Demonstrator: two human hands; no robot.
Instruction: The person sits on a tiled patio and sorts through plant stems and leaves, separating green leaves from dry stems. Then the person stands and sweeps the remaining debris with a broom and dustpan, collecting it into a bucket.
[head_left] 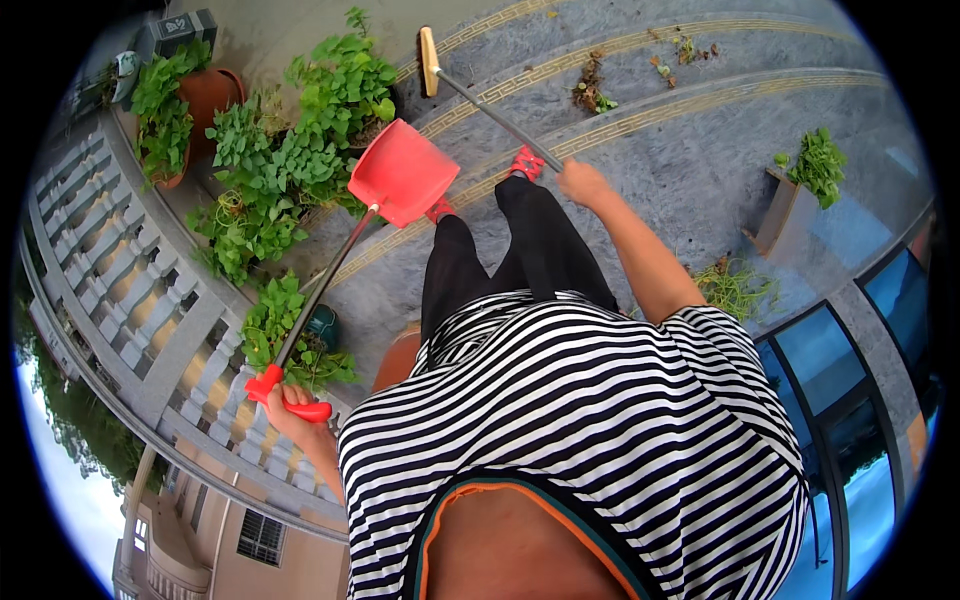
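My left hand (294, 408) is closed round the red grip of a long-handled dustpan (408, 172). Its red pan hangs in front of my left foot, beside the potted plants; whether it touches the ground I cannot tell. In my right hand (583, 184) is the grey pole of a broom (430, 62), gripped near my right foot. The broom's pale wooden head with dark bristles lies farther out, ahead and to the left of that hand. Small clumps of plant debris (590, 82) are scattered on the grey steps to the right of the broom head.
Leafy potted plants (285, 150) and a brown pot (212, 100) line the left, along a stone balustrade (130, 290). Curved steps with patterned gold bands (620, 122) cross ahead. At right are a planter box (775, 212), more greenery (735, 288) and glass doors (820, 360).
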